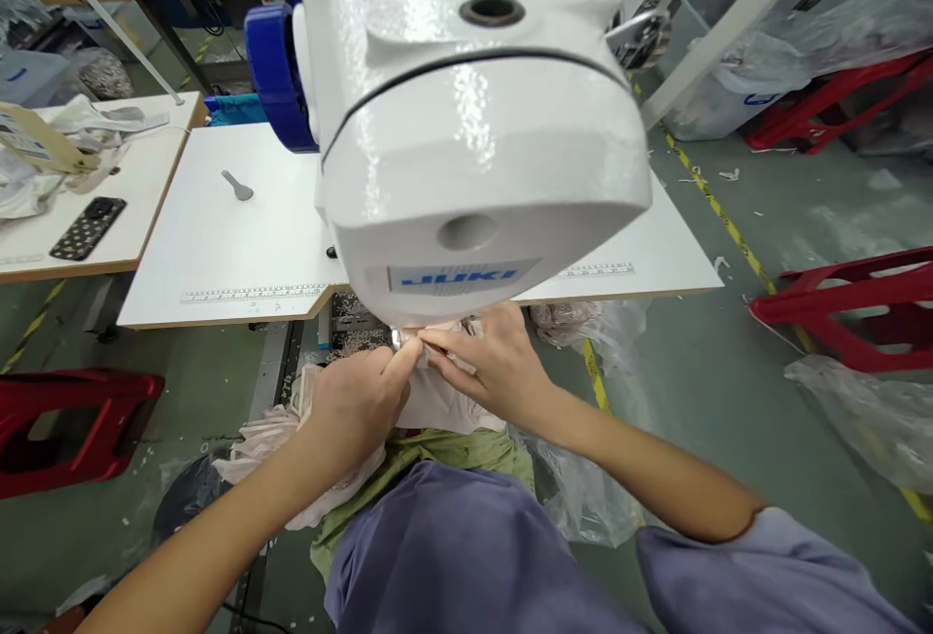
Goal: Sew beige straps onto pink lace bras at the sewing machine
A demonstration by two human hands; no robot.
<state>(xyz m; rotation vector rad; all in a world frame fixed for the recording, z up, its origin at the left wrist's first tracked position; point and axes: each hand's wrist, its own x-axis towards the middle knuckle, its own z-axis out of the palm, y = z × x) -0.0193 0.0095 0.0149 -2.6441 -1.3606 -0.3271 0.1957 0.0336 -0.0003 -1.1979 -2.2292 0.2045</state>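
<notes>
A white sewing machine head (pixel 481 158) fills the upper middle of the view and hides the needle area. Just under its front end, my left hand (pixel 361 396) pinches the edge of pale pink fabric (pixel 441 401). My right hand (pixel 496 362) is closed on the same fabric a little to the right, thumb and finger together. The fingertips of both hands nearly meet by a small metal part of the machine (pixel 397 337). More pale pink fabric (pixel 266 444) hangs in folds below my left wrist. Green cloth (pixel 430 454) lies across my lap.
The white machine table (pixel 219 235) carries a printed ruler and a small grey tool (pixel 237 187). A patterned phone (pixel 88 228) lies on the neighbouring table at left. Red stools (pixel 80 425) stand on both sides. Clear plastic bags (pixel 583 488) hang and lie at right.
</notes>
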